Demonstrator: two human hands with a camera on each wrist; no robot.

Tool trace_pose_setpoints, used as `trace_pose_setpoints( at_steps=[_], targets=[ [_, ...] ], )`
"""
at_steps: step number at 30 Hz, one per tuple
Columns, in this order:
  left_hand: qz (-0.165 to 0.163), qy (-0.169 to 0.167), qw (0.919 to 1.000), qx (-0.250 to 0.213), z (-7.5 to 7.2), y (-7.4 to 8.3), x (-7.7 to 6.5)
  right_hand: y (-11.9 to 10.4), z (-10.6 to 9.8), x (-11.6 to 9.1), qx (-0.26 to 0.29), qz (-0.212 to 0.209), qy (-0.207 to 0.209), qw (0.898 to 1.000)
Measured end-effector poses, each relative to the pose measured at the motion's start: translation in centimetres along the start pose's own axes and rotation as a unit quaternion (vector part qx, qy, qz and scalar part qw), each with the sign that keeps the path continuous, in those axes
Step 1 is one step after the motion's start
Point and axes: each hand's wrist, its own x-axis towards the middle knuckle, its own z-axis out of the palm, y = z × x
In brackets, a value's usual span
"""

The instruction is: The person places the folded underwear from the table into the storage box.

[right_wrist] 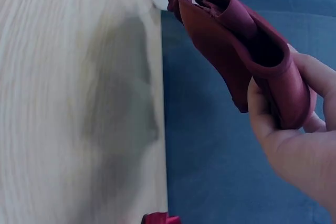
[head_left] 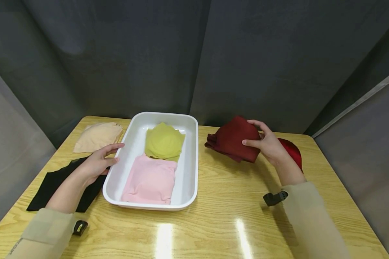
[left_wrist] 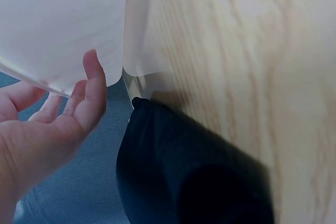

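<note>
My right hand (head_left: pixel 268 144) pinches a folded dark red bra (head_left: pixel 235 138) above the table, thumb on the near side. In the right wrist view the folded bra (right_wrist: pixel 236 40) shows its rolled cups and bunched band, with my thumb and fingers around one end. My left hand (head_left: pixel 98 163) holds the left rim of a white tray (head_left: pixel 194 169), its thumb and index finger at the rim; some fingers lie by the outer wall in the left wrist view. Inside the tray, a yellow-green bra (head_left: pixel 163 142) lies behind a pink bra (head_left: pixel 150 180).
Left of the tray are a beige bra (head_left: pixel 97 136) and a black garment (head_left: pixel 56 183), partly hidden under my left arm. A shiny red bra (head_left: pixel 291 151) lies behind my right wrist. Grey curtains (head_left: pixel 262 64) stand behind the wooden table (head_left: pixel 214 223).
</note>
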Motion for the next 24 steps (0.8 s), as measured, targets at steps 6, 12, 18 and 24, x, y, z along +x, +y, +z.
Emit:
trace_pose_setpoints(
  at_steps=[6, 12, 18, 24],
  targets=[
    [-0.005, 0.001, 1.0000, 0.001, 0.0, 0.1, 0.0, -1.4, 0.4, -0.8, 0.026, -0.001, -0.008, 1.000],
    [-0.005, 0.003, 1.0000, 0.001, 0.0, 0.0, 0.0, -2.6, 0.9, -1.4, 0.032, -0.012, -0.013, 0.999],
    [-0.002, 0.003, 1.0000, 0.000, 0.0, 0.1, 0.0, -3.7, 1.6, -2.0, 0.048, -0.029, -0.016, 0.998],
    [-0.004, 0.003, 1.0000, 0.002, 0.0, 0.1, 0.0, -4.8, 2.3, -2.9, 0.061, -0.048, -0.025, 0.997]
  ],
)
